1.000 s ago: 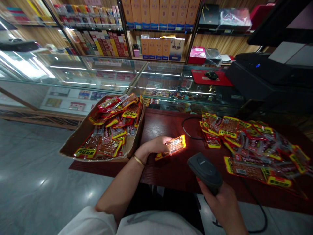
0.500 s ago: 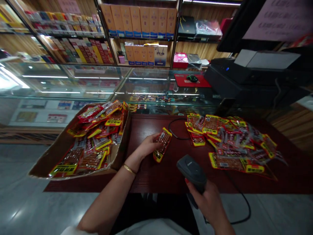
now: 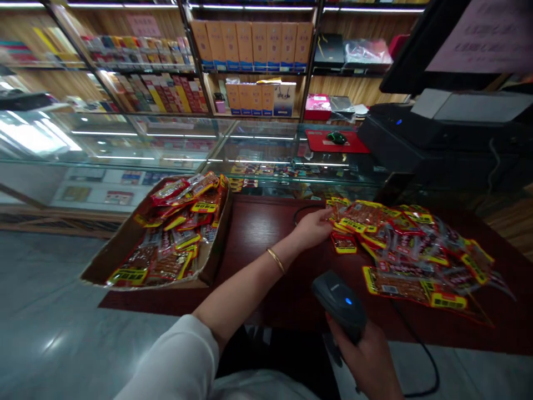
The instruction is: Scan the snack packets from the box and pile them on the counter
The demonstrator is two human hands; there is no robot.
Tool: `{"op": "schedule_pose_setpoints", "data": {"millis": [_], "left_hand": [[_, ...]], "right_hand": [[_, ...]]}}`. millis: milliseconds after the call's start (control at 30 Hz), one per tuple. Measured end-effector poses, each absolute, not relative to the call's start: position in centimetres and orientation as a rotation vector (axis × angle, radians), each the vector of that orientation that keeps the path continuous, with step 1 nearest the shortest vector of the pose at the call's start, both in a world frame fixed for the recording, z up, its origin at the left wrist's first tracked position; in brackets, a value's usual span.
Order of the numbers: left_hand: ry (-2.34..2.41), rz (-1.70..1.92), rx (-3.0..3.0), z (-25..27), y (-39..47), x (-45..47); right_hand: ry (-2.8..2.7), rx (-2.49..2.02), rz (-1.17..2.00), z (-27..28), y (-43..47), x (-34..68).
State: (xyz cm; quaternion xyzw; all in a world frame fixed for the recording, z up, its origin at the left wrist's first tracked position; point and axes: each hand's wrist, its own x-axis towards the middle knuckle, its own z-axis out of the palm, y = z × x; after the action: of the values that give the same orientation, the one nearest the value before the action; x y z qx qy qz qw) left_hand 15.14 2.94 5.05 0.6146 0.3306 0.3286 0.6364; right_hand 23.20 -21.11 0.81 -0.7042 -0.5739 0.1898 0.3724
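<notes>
glossy red-and-yellow packets (image 3: 416, 244), brown contents showing through, lie heaped on the dark red counter (image 3: 258, 222). the left grip (image 3: 313, 229) is at their left edge, its hold unclear; the right grip (image 3: 368, 355) clasps a blue-lit scanner (image 3: 338, 297).

Dim, bright shelf strips (image 3: 125, 6), floor (image 3: 52, 340) glare, stretched edges, sign (image 3: 478, 41) apparently blurred

Left hand (image 3: 313, 229): fingertips hidden at packet pile (image 3: 416, 244); whether holding packet, cannot tell. Right hand (image 3: 368, 353): covers part of scanner (image 3: 339, 300); forearm (image 3: 387, 387) cut by bottom edge. Beyond right hand: monitor (image 3: 412, 51) cut by top edge, lettering (image 3: 470, 43) blurred. Beyond left hand: print on 8 tan boxes (image 3: 259, 45) too small to read.
</notes>
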Motion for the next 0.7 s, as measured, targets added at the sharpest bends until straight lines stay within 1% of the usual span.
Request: {"op": "schedule_pose_setpoints", "data": {"millis": [67,133,200,267,300,367,433,500,567,700], "left_hand": [[0.767,0.898,1.581,6.2,0.5,9.9],[0.902,1.09,1.769,8.1,-2.0,3.6],[1.232,1.25,1.893,10.0,-3.8,-3.1],[1.705,1.266,1.918,11.2,-4.8,-9.6],[1.935,1.176,1.919,11.3,-4.9,-12.5],[2.278,0.792,1.941,11.0,-4.7,-17.4],[2.399,0.305,1.959,10.4,-4.2,-20.6],[2.35,-0.076,1.943,9.9,-3.8,-22.0],[2.296,-0.245,1.944,9.8,-3.3,-22.3],[2.349,-0.277,2.016,9.9,-1.0,-22.2]], "right_hand": [[-1.515,-1.851,0.432,-0.2,-21.3,23.6],[-1.612,-1.868,0.383,-1.4,-21.3,24.0],[-1.648,-1.823,0.381,-2.3,-21.1,24.2],[-1.707,-1.759,0.388,-2.8,-20.8,24.3],[-1.745,-1.728,0.384,-2.9,-20.6,24.5],[-1.823,-1.682,0.364,-2.9,-20.2,24.8],[-1.877,-1.665,0.338,-2.8,-19.8,25.2],[-1.904,-1.669,0.316,-2.8,-19.6,25.4],[-1.928,-1.66,0.285,-2.9,-19.6,25.3],[-2.001,-1.599,0.216,-3.2,-20.1,25.4]]}}
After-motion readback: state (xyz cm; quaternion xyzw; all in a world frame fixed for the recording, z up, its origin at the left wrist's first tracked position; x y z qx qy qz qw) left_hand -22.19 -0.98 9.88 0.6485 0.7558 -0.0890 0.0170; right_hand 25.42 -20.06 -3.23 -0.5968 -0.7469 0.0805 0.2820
